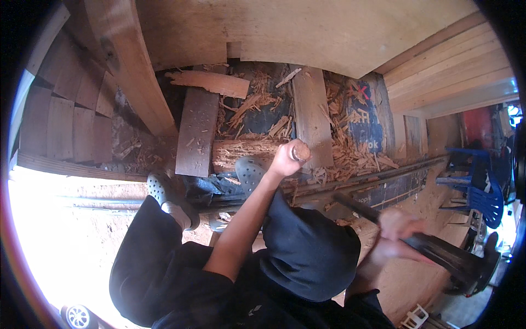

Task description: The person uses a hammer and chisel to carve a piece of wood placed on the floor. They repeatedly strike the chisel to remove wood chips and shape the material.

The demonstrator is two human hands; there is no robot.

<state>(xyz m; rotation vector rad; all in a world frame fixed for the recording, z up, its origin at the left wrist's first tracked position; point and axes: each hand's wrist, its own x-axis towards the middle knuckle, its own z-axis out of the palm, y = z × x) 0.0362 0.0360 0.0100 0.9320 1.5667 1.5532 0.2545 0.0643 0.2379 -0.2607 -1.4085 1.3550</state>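
Observation:
My left hand (284,160) is closed round an upright chisel (301,151); only the round, worn end of its handle shows and the blade is hidden beneath the fist. Under and beside that hand lies a rough, splintered length of wood (233,153), with my shoe (249,171) against it. Out to the right, my right hand (402,236), blurred by motion, grips the dark shaft of a hammer (446,253). The hammer's dark head is at the far right, away from the chisel.
Wood chips (345,131) litter the ground around two flat boards (197,129). A large pale wood panel (307,33) stands beyond, with a leaning beam (131,66) at left. Long dark pipes (378,180) run crosswise. A blue plastic chair (482,192) is at right.

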